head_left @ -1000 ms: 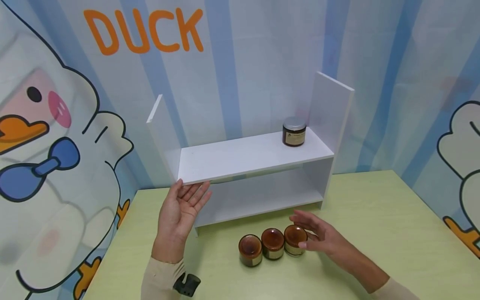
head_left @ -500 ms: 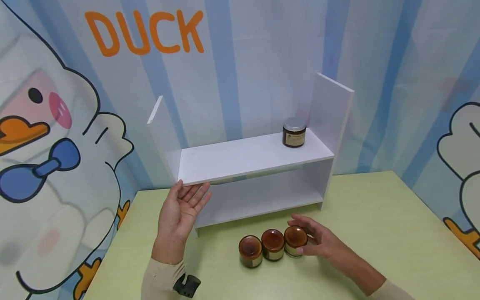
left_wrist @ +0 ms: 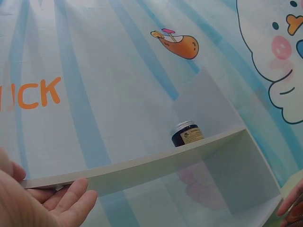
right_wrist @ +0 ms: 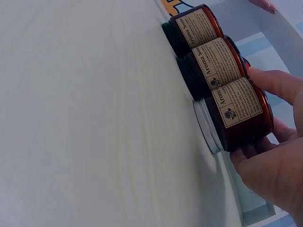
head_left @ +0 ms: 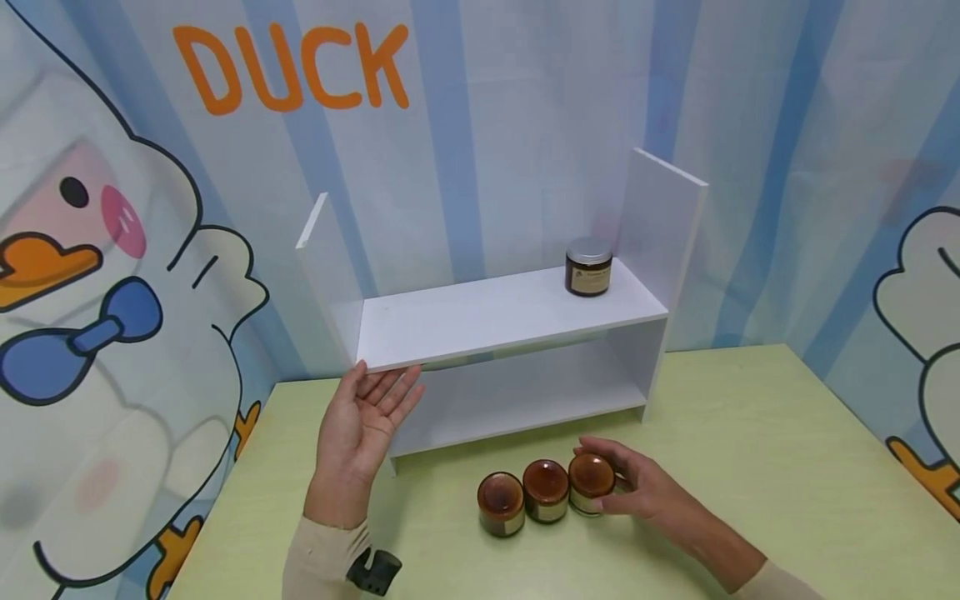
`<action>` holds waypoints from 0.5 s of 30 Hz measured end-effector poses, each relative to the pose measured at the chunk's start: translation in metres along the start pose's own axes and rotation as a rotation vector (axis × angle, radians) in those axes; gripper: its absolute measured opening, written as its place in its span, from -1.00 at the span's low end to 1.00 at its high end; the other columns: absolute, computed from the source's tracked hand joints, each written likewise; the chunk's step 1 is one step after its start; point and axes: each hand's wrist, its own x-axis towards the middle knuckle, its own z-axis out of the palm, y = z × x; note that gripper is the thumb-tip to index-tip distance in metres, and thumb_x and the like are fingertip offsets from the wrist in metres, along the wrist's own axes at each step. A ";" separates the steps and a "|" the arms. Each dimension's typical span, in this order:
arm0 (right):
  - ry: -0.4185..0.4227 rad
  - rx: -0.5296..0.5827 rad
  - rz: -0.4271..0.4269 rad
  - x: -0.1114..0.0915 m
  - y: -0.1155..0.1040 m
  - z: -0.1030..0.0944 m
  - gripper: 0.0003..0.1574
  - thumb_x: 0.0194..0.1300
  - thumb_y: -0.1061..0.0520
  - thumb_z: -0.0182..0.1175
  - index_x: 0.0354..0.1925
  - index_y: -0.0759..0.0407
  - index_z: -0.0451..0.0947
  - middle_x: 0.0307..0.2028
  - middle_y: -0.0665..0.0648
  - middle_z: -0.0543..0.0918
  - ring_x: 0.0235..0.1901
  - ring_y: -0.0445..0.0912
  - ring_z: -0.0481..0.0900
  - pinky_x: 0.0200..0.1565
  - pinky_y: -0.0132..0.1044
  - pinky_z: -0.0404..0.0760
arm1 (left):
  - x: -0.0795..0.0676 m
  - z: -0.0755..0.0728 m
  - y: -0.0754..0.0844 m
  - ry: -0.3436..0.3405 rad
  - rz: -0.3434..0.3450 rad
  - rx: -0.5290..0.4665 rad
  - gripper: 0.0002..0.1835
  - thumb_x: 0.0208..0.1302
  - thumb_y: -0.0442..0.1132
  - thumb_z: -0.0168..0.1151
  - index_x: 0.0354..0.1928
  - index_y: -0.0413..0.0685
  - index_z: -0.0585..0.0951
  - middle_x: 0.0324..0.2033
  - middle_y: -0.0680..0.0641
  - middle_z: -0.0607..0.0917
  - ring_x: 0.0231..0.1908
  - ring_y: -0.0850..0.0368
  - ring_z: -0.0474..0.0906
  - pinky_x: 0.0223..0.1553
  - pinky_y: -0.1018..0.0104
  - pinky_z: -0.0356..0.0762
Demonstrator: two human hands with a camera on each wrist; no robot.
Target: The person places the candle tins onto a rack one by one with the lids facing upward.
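Three amber glass candle jars stand lid-down in a row on the table: a left jar (head_left: 501, 502), a middle jar (head_left: 546, 490) and a right jar (head_left: 592, 475). My right hand (head_left: 637, 483) holds the right jar, thumb at its near side and fingers curled behind it. Its silver lid (right_wrist: 207, 126) faces the tabletop in the right wrist view. My left hand (head_left: 367, 425), palm up with fingers fairly straight, touches the front left corner of the white shelf (head_left: 480, 321) from below. Another candle jar (head_left: 588, 267) stands upright on the upper board's right end.
The shelf has a lower board (head_left: 525, 392) and upright side panels, the right panel (head_left: 663, 225) rising tall. It stands on a pale green table (head_left: 750, 433). Behind hangs a striped blue curtain (head_left: 510, 125) with duck drawings. A black wrist strap (head_left: 373, 572) sits on the left sleeve.
My right hand has shifted slightly left and closed in around the right jar. The left hand, shelf and jars keep their places; the view tilts up a touch.
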 end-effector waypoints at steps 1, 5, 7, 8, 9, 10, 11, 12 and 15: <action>0.004 -0.005 0.007 0.000 0.000 0.000 0.05 0.22 0.31 0.43 0.52 0.34 0.11 0.46 0.45 0.24 0.22 -0.31 0.50 0.17 -0.47 0.54 | 0.000 0.000 0.000 0.000 0.000 0.000 -0.51 0.66 -0.02 -0.15 0.41 -0.18 0.26 0.06 -0.14 0.58 0.12 -0.04 0.67 0.31 0.03 0.52; 0.018 -0.027 0.033 0.002 -0.001 0.001 0.05 0.19 0.28 0.46 0.51 0.35 0.15 0.42 0.44 0.30 0.20 -0.26 0.51 0.15 -0.46 0.55 | 0.000 0.000 0.000 -0.003 0.000 -0.001 -0.51 0.66 -0.02 -0.15 0.41 -0.18 0.25 0.07 -0.14 0.58 0.13 -0.04 0.66 0.31 0.03 0.52; 0.021 -0.037 0.035 0.002 -0.003 0.002 0.03 0.18 0.27 0.47 0.49 0.36 0.18 0.39 0.44 0.35 0.19 -0.20 0.53 0.13 -0.44 0.57 | 0.000 0.000 0.000 -0.006 0.000 -0.003 -0.51 0.66 -0.02 -0.15 0.41 -0.18 0.25 0.07 -0.14 0.57 0.14 -0.04 0.66 0.32 0.03 0.51; 0.021 -0.042 0.034 0.002 -0.003 0.002 0.02 0.18 0.27 0.47 0.49 0.36 0.19 0.37 0.45 0.37 0.19 -0.17 0.53 0.13 -0.43 0.58 | 0.000 0.000 0.000 -0.007 0.001 -0.004 -0.51 0.66 -0.02 -0.15 0.41 -0.18 0.25 0.07 -0.14 0.57 0.14 -0.04 0.66 0.32 0.03 0.51; 0.021 -0.045 0.033 0.001 -0.004 0.002 0.01 0.19 0.27 0.47 0.48 0.37 0.20 0.36 0.45 0.38 0.19 -0.13 0.53 0.12 -0.42 0.59 | 0.000 0.000 0.000 -0.006 0.001 -0.004 -0.50 0.66 -0.02 -0.15 0.41 -0.18 0.25 0.07 -0.15 0.57 0.14 -0.04 0.66 0.32 0.03 0.51; 0.020 -0.047 0.030 0.001 -0.004 0.002 0.00 0.19 0.27 0.47 0.47 0.38 0.20 0.34 0.45 0.40 0.19 -0.10 0.53 0.11 -0.41 0.60 | 0.000 0.000 0.000 -0.004 0.000 -0.005 -0.50 0.66 -0.02 -0.14 0.41 -0.18 0.25 0.07 -0.14 0.57 0.14 -0.04 0.66 0.32 0.03 0.51; 0.019 -0.043 0.031 0.001 -0.005 0.002 0.00 0.19 0.27 0.47 0.47 0.39 0.21 0.33 0.44 0.41 0.19 -0.08 0.54 0.11 -0.40 0.60 | 0.000 0.000 0.000 -0.003 -0.001 -0.006 -0.50 0.66 -0.02 -0.14 0.41 -0.18 0.25 0.07 -0.14 0.58 0.14 -0.04 0.66 0.32 0.03 0.51; 0.020 -0.039 0.035 0.000 -0.005 0.002 -0.01 0.20 0.27 0.46 0.47 0.39 0.21 0.33 0.44 0.41 0.19 -0.07 0.54 0.10 -0.40 0.61 | 0.000 0.000 0.000 -0.003 -0.002 -0.007 -0.50 0.66 -0.02 -0.14 0.41 -0.18 0.25 0.07 -0.14 0.58 0.14 -0.04 0.66 0.32 0.03 0.51; 0.020 -0.027 0.044 0.000 -0.005 0.001 -0.01 0.21 0.28 0.45 0.47 0.40 0.19 0.33 0.42 0.42 0.19 -0.07 0.55 0.10 -0.38 0.62 | 0.000 -0.001 0.000 -0.001 -0.004 -0.008 -0.50 0.66 -0.02 -0.14 0.41 -0.18 0.26 0.07 -0.15 0.58 0.13 -0.04 0.66 0.32 0.03 0.52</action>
